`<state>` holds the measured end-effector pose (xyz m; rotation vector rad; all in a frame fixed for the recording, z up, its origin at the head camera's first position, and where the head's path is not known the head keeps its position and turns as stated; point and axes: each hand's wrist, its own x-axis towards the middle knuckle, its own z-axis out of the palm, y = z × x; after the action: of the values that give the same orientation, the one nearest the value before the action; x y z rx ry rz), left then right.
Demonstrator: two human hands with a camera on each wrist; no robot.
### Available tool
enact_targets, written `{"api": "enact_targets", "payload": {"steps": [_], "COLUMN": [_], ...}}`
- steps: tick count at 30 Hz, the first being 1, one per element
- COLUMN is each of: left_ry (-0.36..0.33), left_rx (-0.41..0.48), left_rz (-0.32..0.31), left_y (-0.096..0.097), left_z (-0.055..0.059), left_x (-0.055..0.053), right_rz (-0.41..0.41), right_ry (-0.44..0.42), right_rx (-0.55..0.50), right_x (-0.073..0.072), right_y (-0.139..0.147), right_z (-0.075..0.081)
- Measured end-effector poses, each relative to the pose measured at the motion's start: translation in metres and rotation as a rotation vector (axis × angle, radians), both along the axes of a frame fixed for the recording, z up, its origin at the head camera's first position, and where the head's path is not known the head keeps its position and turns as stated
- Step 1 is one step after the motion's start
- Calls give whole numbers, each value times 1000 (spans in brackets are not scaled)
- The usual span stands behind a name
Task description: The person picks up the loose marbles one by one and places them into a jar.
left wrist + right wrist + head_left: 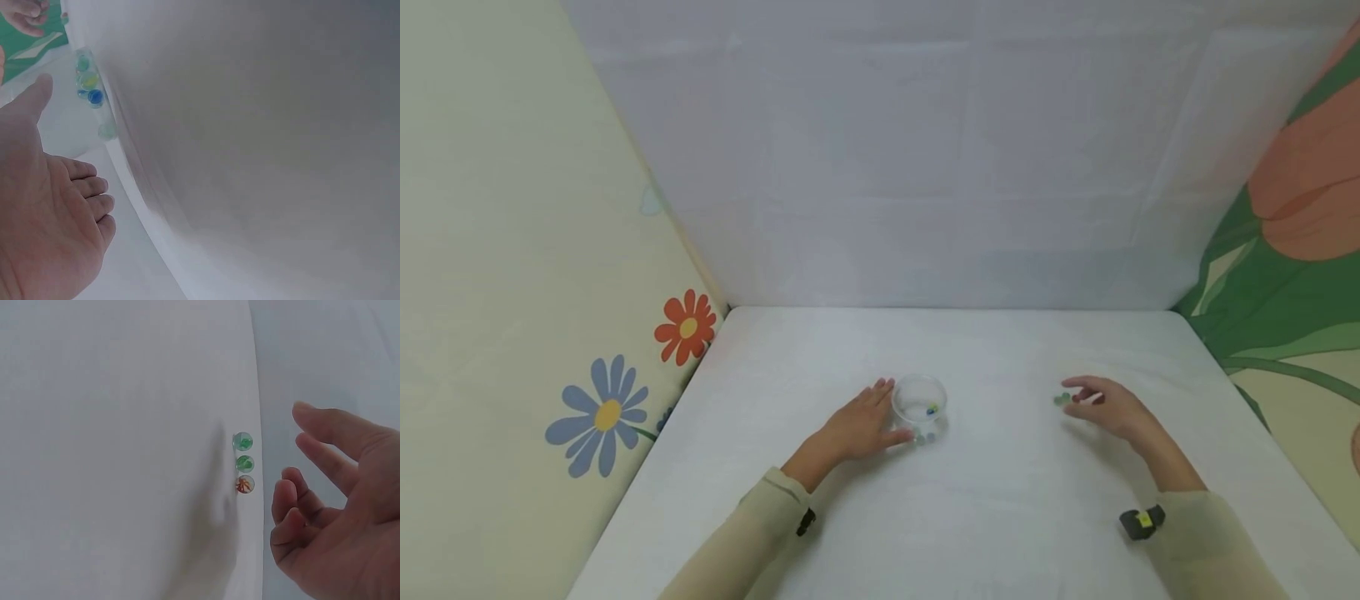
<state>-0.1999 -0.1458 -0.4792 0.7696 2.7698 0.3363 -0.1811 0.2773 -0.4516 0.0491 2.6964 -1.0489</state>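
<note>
A clear round container (920, 377) stands on the white table, with blue and yellow marbles (932, 409) inside it. My left hand (861, 423) lies at its left side, fingers straight and thumb along the near side. Through the clear wall in the left wrist view, a blue marble (95, 97) and a yellow marble (89, 80) show among green ones. On the right, two green marbles (244, 464) and a red-orange marble (244, 484) sit in a row on the table. Beside them my right hand (350, 500) hovers, thumb and index finger apart, other fingers loosely bent, holding nothing.
Pale glassy marbles (930, 437) show by the near side of the container. A white cloth wall (955, 167) rises behind the white table (1000, 517). Flower-patterned panels flank the left (497, 275) and right (1285, 292) sides. Black wrist devices (1142, 522) sit at both sleeves.
</note>
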Motion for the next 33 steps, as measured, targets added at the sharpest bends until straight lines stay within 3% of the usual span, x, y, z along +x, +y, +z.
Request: {"api": "enact_targets", "payload": {"steps": [33], "left_ry": [-7], "left_rx": [0], "left_rz": [-1], "left_y": [0], "left_z": [4], "left_x": [2], "right_rz": [-49], "right_ry": [-131], "right_rx": [69], "right_x": [-21], "right_y": [26], "right_z": [-23]}}
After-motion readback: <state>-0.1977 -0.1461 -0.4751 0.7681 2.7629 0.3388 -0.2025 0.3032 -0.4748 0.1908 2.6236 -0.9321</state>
